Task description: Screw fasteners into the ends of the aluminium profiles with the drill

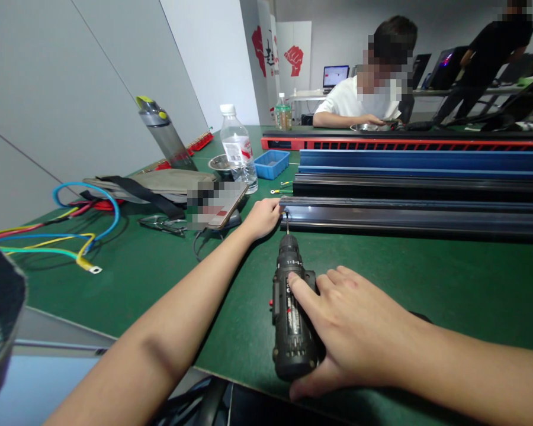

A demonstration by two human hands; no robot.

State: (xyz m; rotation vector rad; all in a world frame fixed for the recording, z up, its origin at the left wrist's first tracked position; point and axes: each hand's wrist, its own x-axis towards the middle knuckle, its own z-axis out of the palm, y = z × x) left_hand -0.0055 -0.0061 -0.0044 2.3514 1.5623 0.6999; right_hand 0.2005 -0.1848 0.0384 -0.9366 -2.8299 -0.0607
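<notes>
My right hand [350, 328] is wrapped round a black cordless drill [291, 313] that lies low over the green table, forefinger stretched along its body. The drill's bit points at the near left end of a long dark metal rail [417, 219]. My left hand [263, 218] is closed at that same rail end, fingers pinched beside the bit tip. What the fingers pinch is too small to make out.
More long rails, black, blue [421, 161] and red, lie behind. A phone [217, 204], water bottle [238, 148], grey flask [164, 133], blue tray [272, 163], flat bag and coloured cables [66, 236] crowd the left. Another person sits at the table's far side.
</notes>
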